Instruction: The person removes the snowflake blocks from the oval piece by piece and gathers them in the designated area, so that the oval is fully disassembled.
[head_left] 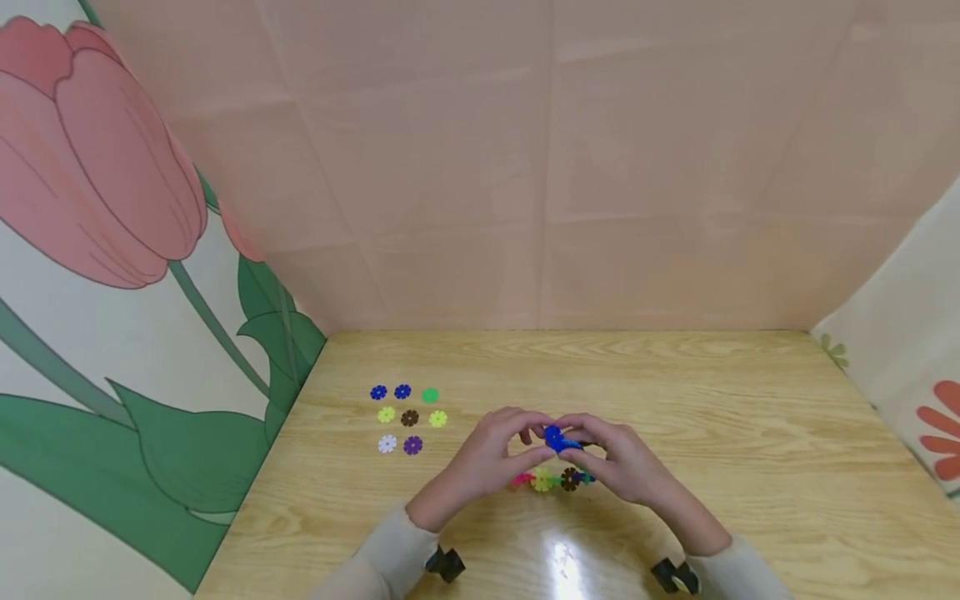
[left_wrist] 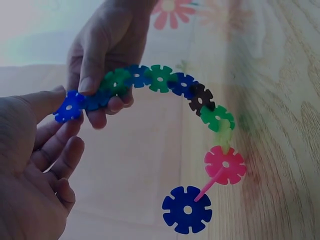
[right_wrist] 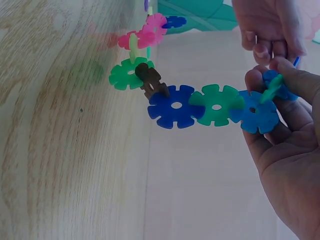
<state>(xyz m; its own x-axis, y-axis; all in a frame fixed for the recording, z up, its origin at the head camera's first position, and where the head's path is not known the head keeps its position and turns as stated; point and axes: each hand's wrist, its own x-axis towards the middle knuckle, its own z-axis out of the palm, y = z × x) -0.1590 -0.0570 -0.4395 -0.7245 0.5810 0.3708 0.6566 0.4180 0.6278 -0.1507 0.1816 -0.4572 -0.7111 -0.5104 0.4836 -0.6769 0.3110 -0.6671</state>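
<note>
My left hand (head_left: 495,454) pinches a dark blue snowflake disc (left_wrist: 74,104) between thumb and fingers. Facing it, my right hand (head_left: 626,462) grips the near end of a chain of interlocked snowflake discs (right_wrist: 175,119). The blue disc meets that end between the two hands; whether it is fully slotted in, I cannot tell. From the right fingers the chain curves down through green, blue and brown discs to a pink disc (left_wrist: 225,165) and a dark blue disc (left_wrist: 187,210). In the head view its lower part shows beneath the hands, partly hidden.
Loose discs lie in rough rows on the wooden table (head_left: 750,400), left of the hands: two dark blue (head_left: 378,392), a green (head_left: 430,395), two yellow (head_left: 438,419), a brown (head_left: 409,418), a white (head_left: 387,444) and a purple (head_left: 413,446). A pink cloth backdrop (head_left: 540,208) stands behind.
</note>
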